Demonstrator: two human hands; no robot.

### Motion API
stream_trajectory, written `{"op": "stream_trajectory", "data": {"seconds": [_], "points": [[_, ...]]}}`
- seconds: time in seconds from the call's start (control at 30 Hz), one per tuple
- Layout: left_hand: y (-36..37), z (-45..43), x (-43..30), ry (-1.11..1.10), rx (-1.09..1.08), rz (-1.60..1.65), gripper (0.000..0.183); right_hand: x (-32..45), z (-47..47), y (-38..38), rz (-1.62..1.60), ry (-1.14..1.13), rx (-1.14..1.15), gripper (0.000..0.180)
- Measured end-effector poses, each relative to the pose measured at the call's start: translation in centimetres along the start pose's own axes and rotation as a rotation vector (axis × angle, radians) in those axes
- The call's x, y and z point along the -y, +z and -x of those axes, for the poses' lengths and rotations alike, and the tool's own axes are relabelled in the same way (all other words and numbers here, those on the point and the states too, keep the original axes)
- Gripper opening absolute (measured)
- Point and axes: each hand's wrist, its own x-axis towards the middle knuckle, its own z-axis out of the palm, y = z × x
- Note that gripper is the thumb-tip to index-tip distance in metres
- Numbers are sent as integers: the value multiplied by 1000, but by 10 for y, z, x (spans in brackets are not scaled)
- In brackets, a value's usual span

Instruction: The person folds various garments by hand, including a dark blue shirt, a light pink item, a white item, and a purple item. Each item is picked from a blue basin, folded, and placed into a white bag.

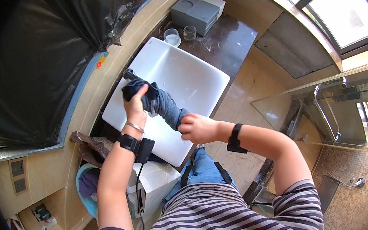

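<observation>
A wet-looking blue-grey cloth [166, 110], rolled and twisted lengthwise, stretches between my two hands above a white rectangular sink [190, 76]. My left hand [136, 105] grips its darker, bunched end close to the tap [129, 74], thumb on top. At the other end, near the sink's front rim, my right hand [199, 128] is closed around the cloth with curled fingers. The cloth hides part of the basin and most of the tap. What kind of garment or fabric it is, I cannot tell.
Two clear glasses [172, 37] and a grey box [196, 11] stand on the dark stone counter [230, 41]. Left of me, a light-blue tub [86, 197] holds a purple cloth [89, 182], beside a white box [159, 179]. A glass shower door [305, 101] is at right.
</observation>
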Motion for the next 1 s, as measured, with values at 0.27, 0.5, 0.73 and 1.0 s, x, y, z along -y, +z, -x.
{"op": "stream_trajectory", "data": {"seconds": [0.27, 0.5, 0.73, 1.0], "points": [[33, 27, -40, 280, 10, 14, 43, -10, -5, 37, -1207, 1459, -933, 37], [59, 63, -60, 880, 248, -543, 65, 1, -8, 61, -1686, 1842, -1000, 63], [57, 92, -44, 691, 335, -294, 67, 32, -11, 57, -2743, 1295, -937, 70], [8, 65, -49, 311, 425, 32, 56, -30, -2, 14, -2101, 1144, -1779, 19]]}}
